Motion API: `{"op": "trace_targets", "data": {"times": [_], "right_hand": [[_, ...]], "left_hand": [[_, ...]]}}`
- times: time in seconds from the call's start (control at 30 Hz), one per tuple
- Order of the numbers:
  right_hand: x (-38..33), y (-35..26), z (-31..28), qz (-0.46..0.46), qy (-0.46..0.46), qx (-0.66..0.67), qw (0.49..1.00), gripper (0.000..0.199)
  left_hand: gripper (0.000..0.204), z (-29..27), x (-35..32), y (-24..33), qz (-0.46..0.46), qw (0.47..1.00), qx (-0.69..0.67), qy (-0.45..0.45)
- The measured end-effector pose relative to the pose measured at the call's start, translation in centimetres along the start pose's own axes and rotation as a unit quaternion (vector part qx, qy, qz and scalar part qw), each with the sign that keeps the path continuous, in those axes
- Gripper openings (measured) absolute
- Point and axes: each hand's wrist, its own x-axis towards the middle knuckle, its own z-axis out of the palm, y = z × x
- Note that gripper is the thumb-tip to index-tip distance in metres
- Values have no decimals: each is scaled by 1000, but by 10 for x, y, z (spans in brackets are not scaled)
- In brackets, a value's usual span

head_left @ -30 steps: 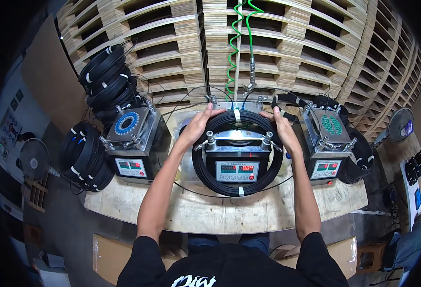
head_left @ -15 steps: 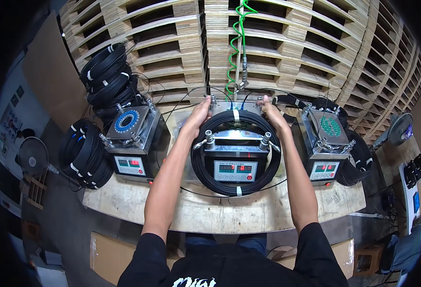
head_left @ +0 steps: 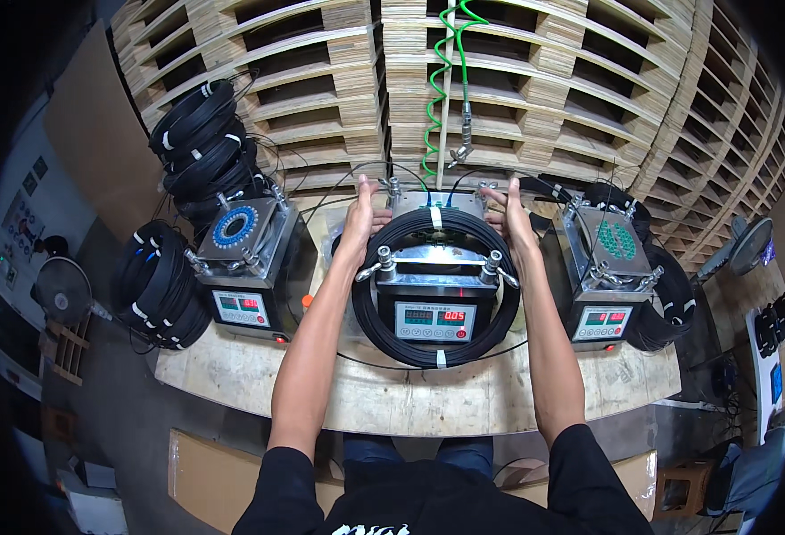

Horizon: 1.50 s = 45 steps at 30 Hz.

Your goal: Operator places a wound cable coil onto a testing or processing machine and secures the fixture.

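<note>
A metal machine [head_left: 434, 308] with a small display panel stands in the middle of the wooden table [head_left: 410, 401]. A black cable coil [head_left: 384, 334] with white ties lies looped around it. My left hand [head_left: 358, 221] rests flat, fingers together, on the coil's far left side. My right hand [head_left: 509, 217] is laid the same way on the coil's far right side. Both hands press against the coil at the back of the machine; whether the fingers curl round it cannot be told.
Two similar machines stand left [head_left: 248, 267] and right [head_left: 610, 272] of the middle one. Stacks of black coils [head_left: 201, 147] lie at the left, another stack [head_left: 156, 285] hangs off the table's left edge. Wooden pallets [head_left: 535, 80] rise behind. A green spiral hose [head_left: 439, 80] hangs down.
Both hands have slid further back along the coil, from the machine's near sides to its rear corners.
</note>
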Motion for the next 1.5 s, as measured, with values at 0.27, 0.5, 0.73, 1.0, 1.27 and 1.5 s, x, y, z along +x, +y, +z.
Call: {"op": "trace_targets", "data": {"times": [0.27,0.5,0.73,1.0,1.27,1.5], "right_hand": [[5,2,2,-20,26,-41,999,87],[6,0,8,-50,2,-102,994,90],[1,1,5,-34,37,-77,996,80],[5,8,2,-85,69,-54,993,77],[14,11,-5,-93,34,-87,991,81],[0,4,7,-104,49,-45,992,78]], "left_hand": [[98,6,4,4,4,994,18,-112],[96,4,4,0,17,996,64,-62],[87,3,9,-6,60,998,27,-20],[84,4,5,-2,40,997,43,-54],[78,11,-7,6,81,996,45,12],[80,4,-3,4,108,994,26,-7]]}}
